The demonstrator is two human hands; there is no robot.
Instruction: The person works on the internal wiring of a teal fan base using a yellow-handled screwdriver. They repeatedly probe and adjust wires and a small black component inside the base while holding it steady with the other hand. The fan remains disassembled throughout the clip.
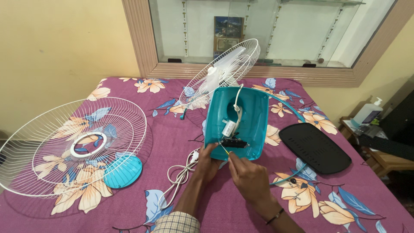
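A teal fan base [254,118] lies upturned on the bed, its open underside showing a white capacitor [229,128], white wiring and a dark switch block [235,143]. My left hand [206,162] grips the near left edge of the base. My right hand [248,174] holds a thin yellow-handled screwdriver [224,149] with its tip at the switch block. The fan's rear white wire grille with blades [224,71] stands up behind the base.
A loose white front grille [71,146] lies at the left, over a round teal cap [123,171]. A black oval base cover [315,147] rests at the right. A white power cord [179,177] coils near my left wrist. A bedside table with a pump bottle [368,113] stands far right.
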